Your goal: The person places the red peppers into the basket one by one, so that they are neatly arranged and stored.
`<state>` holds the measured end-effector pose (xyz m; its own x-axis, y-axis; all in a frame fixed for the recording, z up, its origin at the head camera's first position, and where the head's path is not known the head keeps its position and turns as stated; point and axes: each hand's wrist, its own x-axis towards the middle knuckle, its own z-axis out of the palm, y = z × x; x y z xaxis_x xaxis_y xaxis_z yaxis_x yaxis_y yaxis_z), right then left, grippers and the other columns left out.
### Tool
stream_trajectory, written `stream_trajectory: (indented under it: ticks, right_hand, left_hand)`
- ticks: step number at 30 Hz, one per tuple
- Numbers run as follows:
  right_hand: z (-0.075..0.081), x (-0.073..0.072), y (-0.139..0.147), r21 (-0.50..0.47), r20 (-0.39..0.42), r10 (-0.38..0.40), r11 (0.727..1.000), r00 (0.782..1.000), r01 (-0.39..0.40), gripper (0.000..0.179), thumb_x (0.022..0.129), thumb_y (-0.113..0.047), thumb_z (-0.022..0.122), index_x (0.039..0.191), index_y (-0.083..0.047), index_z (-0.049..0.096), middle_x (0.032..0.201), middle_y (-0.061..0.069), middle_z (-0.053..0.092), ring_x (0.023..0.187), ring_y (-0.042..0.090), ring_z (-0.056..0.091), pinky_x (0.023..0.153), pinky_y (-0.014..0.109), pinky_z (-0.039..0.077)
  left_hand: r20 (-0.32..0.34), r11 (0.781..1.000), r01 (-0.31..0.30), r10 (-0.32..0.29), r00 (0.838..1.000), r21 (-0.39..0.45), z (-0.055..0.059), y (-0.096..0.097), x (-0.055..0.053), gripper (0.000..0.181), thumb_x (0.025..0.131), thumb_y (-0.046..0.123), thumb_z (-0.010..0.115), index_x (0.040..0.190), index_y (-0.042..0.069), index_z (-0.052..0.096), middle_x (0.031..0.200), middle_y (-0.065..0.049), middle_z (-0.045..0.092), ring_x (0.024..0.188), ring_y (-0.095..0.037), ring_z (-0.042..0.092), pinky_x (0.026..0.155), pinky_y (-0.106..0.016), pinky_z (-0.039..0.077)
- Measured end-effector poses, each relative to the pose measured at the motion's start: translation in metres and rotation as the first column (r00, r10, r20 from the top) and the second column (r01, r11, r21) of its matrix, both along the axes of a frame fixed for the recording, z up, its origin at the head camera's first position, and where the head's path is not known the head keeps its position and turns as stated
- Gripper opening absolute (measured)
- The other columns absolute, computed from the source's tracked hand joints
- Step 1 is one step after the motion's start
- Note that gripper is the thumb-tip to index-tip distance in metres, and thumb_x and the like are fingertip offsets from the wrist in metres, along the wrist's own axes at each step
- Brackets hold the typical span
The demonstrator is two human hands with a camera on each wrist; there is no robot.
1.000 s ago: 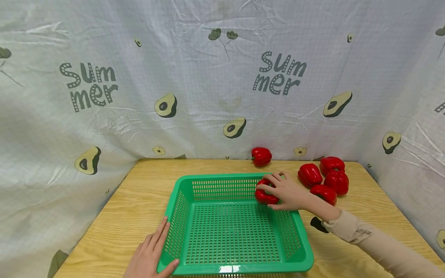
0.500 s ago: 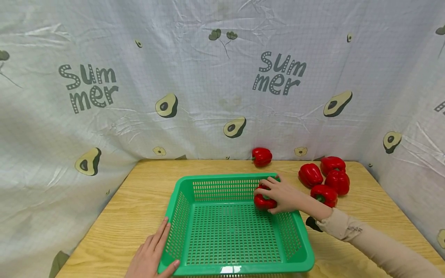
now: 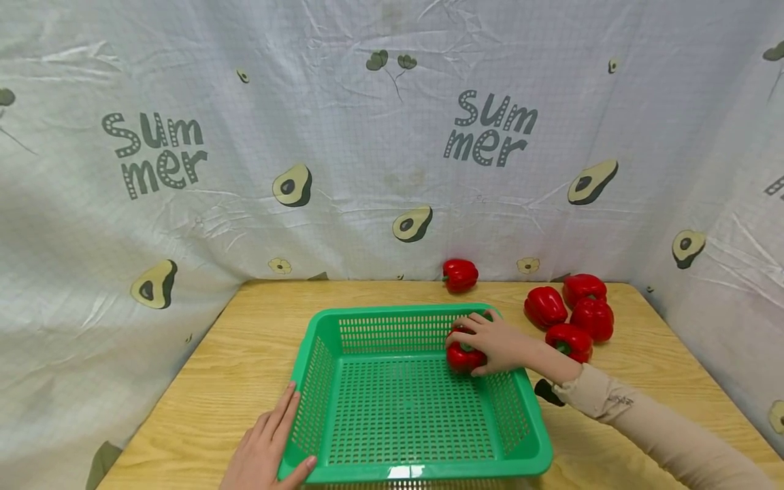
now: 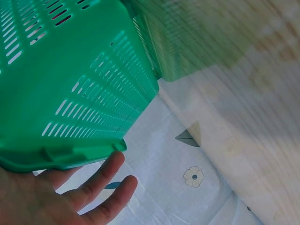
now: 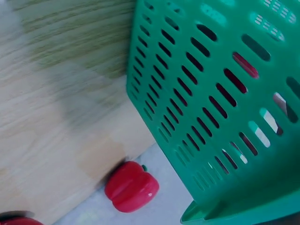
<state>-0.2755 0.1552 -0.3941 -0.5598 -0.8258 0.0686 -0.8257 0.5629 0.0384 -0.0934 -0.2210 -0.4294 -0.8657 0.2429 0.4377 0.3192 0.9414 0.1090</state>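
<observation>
While the left grip touches the basket, fingers straight, the right grip holds the pepper from above in its back right corner.

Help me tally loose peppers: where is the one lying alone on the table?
In the head view, the lone red pepper is right of centre, beyond the green basket and near the printed cloth.

green slotted basket: upright | red bell pepper: glossy, inside far-right corner, partly covered, floor contact unclear
</observation>
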Motion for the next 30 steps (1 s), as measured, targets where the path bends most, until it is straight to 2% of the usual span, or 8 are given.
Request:
stream_trajectory:
  ticks: [4, 7, 12, 16, 25, 30]
  right_hand:
    - [0.003, 0.000, 0.003, -0.006, 0.008, -0.002, 1.000, 1.000, 0.002, 0.048, 0.076, -0.042, 0.066, 0.119, -0.032, 0.048, 0.130, 0.008, 0.043, 0.116, 0.028, 0.040, 0.089, 0.058, 0.030]
    - [0.007, 0.000, 0.006, -0.041, -0.006, 0.012, 0.999, 1.000, -0.012, 0.044, 0.080, -0.041, 0.062, 0.120, -0.030, 0.050, 0.129, 0.009, 0.045, 0.115, 0.027, 0.041, 0.088, 0.056, 0.030]
    - [0.016, 0.001, 0.012, -0.110, -0.058, 0.006, 0.994, 0.998, -0.012, 0.042, 0.080, -0.039, 0.062, 0.119, -0.026, 0.054, 0.120, 0.005, 0.051, 0.109, 0.024, 0.044, 0.084, 0.051, 0.033]
    - [0.021, 0.002, 0.019, -0.131, -0.100, -0.017, 0.991, 0.995, 0.003, 0.041, 0.080, -0.038, 0.062, 0.119, -0.025, 0.056, 0.118, 0.004, 0.053, 0.108, 0.024, 0.046, 0.083, 0.050, 0.036]
    - [0.022, -0.002, 0.036, -0.222, -0.151, -0.054, 0.975, 0.987, 0.019, 0.037, 0.078, -0.033, 0.066, 0.113, -0.023, 0.060, 0.112, -0.001, 0.057, 0.104, 0.021, 0.049, 0.083, 0.047, 0.037]
    - [0.020, -0.006, 0.045, -0.279, -0.165, -0.072, 0.960, 0.984, 0.024, 0.033, 0.076, -0.028, 0.068, 0.108, -0.020, 0.063, 0.107, 0.001, 0.061, 0.102, 0.022, 0.052, 0.081, 0.047, 0.038]
  left_hand:
    - [0.043, 1.000, -0.010, 0.010, 0.999, -0.010, 0.004, 0.001, -0.001, 0.084, 0.070, 0.050, 0.065, 0.136, 0.006, 0.036, 0.144, -0.005, 0.032, 0.092, -0.020, 0.054, 0.063, -0.035, 0.043]
    - [0.044, 0.999, -0.014, 0.015, 0.999, -0.035, 0.006, 0.001, -0.002, 0.084, 0.071, 0.052, 0.064, 0.136, 0.007, 0.036, 0.142, -0.006, 0.034, 0.091, -0.021, 0.054, 0.063, -0.036, 0.044]
    - [0.036, 0.995, -0.021, 0.024, 0.999, -0.095, 0.010, 0.000, -0.003, 0.087, 0.070, 0.058, 0.060, 0.137, 0.009, 0.035, 0.141, -0.006, 0.036, 0.089, -0.020, 0.052, 0.064, -0.035, 0.043]
    - [0.059, 0.991, -0.035, 0.043, 0.997, -0.128, 0.014, 0.000, -0.003, 0.086, 0.070, 0.062, 0.058, 0.135, 0.008, 0.038, 0.140, -0.005, 0.037, 0.089, -0.019, 0.051, 0.063, -0.034, 0.042]
    - [0.083, 0.992, -0.042, 0.052, 0.995, -0.115, 0.014, 0.001, 0.000, 0.086, 0.071, 0.061, 0.058, 0.135, 0.007, 0.038, 0.141, -0.006, 0.036, 0.086, -0.016, 0.048, 0.064, -0.033, 0.042]
    - [0.058, 0.995, -0.031, 0.037, 0.998, -0.097, 0.012, 0.001, 0.002, 0.085, 0.071, 0.060, 0.059, 0.135, 0.007, 0.038, 0.141, -0.005, 0.035, 0.085, -0.017, 0.049, 0.064, -0.034, 0.043]
